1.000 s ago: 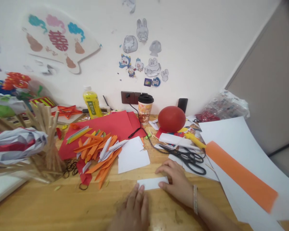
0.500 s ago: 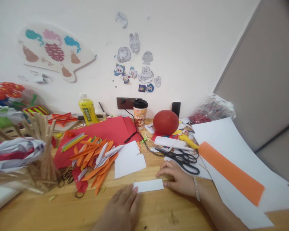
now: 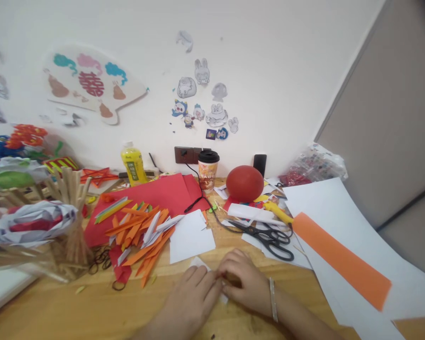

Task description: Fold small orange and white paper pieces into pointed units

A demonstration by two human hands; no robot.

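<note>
I've got a wooden table point(image 3: 120, 314), white sheets point(image 3: 340, 215) right, orange strip point(image 3: 342, 261) lying on them. Left hand point(image 3: 193, 293) palm down, fingers bent over the paper; right hand point(image 3: 243, 283) curled, fingertips meeting the left's. I can't tell if either pinches. Scissors point(image 3: 259, 233) far-right of them. Small white paper point(image 3: 199, 262) near centre, mostly covered, bits showing at far and near sides.
</note>
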